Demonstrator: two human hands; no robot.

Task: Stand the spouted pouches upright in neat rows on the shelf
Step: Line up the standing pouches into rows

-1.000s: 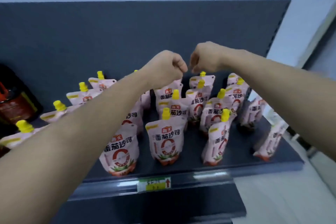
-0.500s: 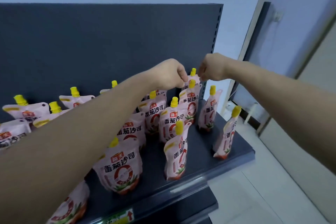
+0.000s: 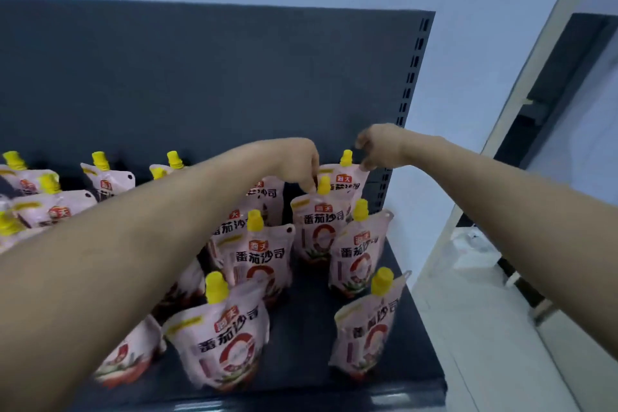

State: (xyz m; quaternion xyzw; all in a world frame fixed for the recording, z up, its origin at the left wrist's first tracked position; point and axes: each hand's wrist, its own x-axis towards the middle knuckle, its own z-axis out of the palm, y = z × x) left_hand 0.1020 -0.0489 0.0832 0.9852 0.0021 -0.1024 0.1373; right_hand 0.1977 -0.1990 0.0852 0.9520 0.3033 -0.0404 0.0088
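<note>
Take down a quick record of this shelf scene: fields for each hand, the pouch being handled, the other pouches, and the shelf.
left hand: pinches the top left corner of the rear pouch
right hand: pinches the same pouch's top right corner
rear pouch: upright, yellow cap on top, rearmost at the right end, close to the back panel
other pouches: pink with yellow caps, standing in rows in front of it and further left
shelf: dark, a bare strip between the front pouches

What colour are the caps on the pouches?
Yellow; the caps show best in the head view.
</note>
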